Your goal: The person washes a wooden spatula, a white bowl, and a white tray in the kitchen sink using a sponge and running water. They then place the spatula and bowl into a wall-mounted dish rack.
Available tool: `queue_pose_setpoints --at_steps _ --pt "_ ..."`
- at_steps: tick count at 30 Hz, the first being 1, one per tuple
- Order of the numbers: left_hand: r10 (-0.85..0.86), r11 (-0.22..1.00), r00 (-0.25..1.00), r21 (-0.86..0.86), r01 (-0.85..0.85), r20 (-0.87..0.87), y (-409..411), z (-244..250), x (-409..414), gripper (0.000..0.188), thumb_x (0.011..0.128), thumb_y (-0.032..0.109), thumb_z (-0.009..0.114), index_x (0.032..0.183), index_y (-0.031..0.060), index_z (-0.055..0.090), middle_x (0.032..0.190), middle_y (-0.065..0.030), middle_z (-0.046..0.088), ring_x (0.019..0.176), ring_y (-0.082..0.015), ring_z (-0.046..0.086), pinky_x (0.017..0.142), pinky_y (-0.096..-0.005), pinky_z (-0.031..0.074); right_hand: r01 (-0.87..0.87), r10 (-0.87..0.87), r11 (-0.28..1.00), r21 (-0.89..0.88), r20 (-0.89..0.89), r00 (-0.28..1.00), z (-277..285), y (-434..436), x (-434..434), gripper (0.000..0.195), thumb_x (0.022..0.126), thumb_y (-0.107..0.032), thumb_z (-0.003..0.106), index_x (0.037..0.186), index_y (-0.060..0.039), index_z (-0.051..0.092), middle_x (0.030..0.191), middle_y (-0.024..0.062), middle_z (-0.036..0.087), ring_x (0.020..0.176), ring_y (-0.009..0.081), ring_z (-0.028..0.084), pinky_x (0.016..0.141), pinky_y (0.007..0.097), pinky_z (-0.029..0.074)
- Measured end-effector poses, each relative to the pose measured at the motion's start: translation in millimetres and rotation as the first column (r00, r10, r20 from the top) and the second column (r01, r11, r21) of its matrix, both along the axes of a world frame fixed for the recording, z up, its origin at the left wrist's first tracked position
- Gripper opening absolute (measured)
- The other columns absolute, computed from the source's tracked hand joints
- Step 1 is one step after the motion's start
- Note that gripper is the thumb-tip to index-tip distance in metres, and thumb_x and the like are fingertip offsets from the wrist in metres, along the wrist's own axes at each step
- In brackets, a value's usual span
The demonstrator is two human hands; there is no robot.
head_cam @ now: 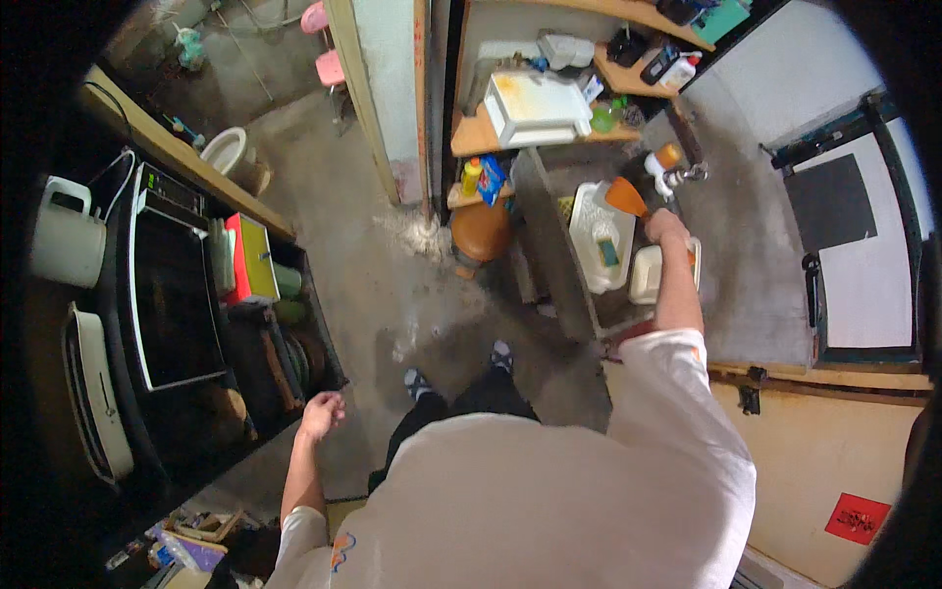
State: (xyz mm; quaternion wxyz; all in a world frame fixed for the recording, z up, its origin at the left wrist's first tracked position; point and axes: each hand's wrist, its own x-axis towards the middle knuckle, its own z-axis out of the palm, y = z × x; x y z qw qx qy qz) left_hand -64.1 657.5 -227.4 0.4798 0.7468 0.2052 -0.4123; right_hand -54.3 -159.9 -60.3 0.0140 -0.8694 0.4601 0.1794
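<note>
My right hand [667, 227] reaches over the sink on the right and is closed around the handle of an orange spatula [625, 197], whose blade points up and left. Below the blade lies a white plastic basin [587, 271] with a green and yellow sponge [608, 252] in it. A smaller cream tray [645, 274] rests partly under my right forearm. The metal faucet [686, 175] is just beyond the hand. My left hand [324, 415] hangs at the left near the shelf's corner, fingers loosely curled, with nothing visible in it.
A concrete sink wall [559, 250] stands beside a brown round stool [481, 231]. Behind is a white drawer unit [539, 109] on a wooden shelf, with a yellow bottle [471, 177] lower down. At left, a black rack holds a microwave [176, 294] and a white pot [68, 234].
</note>
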Motion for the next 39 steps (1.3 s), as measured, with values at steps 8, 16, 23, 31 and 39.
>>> queue_pose_setpoints --at_steps 8,16,23,31,39 --pt "0.05 0.999 0.998 -0.018 -0.051 -0.031 -15 -5 10 0.024 0.105 0.022 0.058 0.12 0.0043 0.062 0.1 -0.005 0.071 0.076 -0.0133 0.065 0.062 -0.0297 0.05 -0.345 0.183 0.933 0.097 0.7 0.69 82 23 -19 0.035 0.102 -0.034 0.061 0.106 -0.0013 0.074 0.092 0.0166 0.077 0.086 0.0287 0.074 0.073 0.0434 0.055" --pt "-0.026 0.998 0.995 -0.058 0.02 -0.095 -11 -23 1 0.027 0.104 0.023 0.059 0.123 0.003 0.063 0.099 -0.0061 0.071 0.072 -0.0147 0.066 0.059 -0.0311 0.05 0.043 -0.042 0.999 0.011 -0.032 0.999 -43 -15 -18 0.045 0.098 -0.035 0.061 0.13 -0.0056 0.069 0.138 0.0179 0.066 0.129 0.0368 0.062 0.105 0.0483 0.051" --pt "0.037 0.998 0.999 -0.044 -0.039 -0.038 -2 -29 12 0.025 0.104 0.021 0.057 0.123 0.0039 0.061 0.094 -0.0048 0.07 0.074 -0.0162 0.066 0.059 -0.0327 0.052 -0.116 0.089 0.992 0.042 0.407 0.909 143 91 -6 0.041 0.103 -0.038 0.056 0.113 -0.0026 0.074 0.113 0.0194 0.075 0.109 0.0338 0.073 0.089 0.0477 0.056" --pt "-0.084 0.991 0.992 -0.115 0.073 -0.098 -42 -22 26 0.025 0.105 0.018 0.054 0.122 0.0002 0.06 0.094 -0.0073 0.07 0.075 -0.0171 0.067 0.06 -0.0331 0.052 0.158 -0.186 0.958 0.237 0.1 0.977 -59 12 -42 0.04 0.101 -0.035 0.061 0.128 -0.0084 0.072 0.13 0.0133 0.072 0.123 0.0303 0.068 0.101 0.0409 0.054" --pt "-0.051 0.998 0.998 0.031 0.052 -0.037 -27 -11 26 0.03 0.106 0.024 0.055 0.127 0.0043 0.061 0.103 -0.0064 0.073 0.079 -0.0168 0.069 0.066 -0.0353 0.055 -0.058 0.052 0.998 0.006 0.337 0.94 92 68 -15 0.041 0.1 -0.04 0.06 0.116 -0.005 0.074 0.118 0.0187 0.074 0.113 0.0359 0.07 0.095 0.0474 0.054"
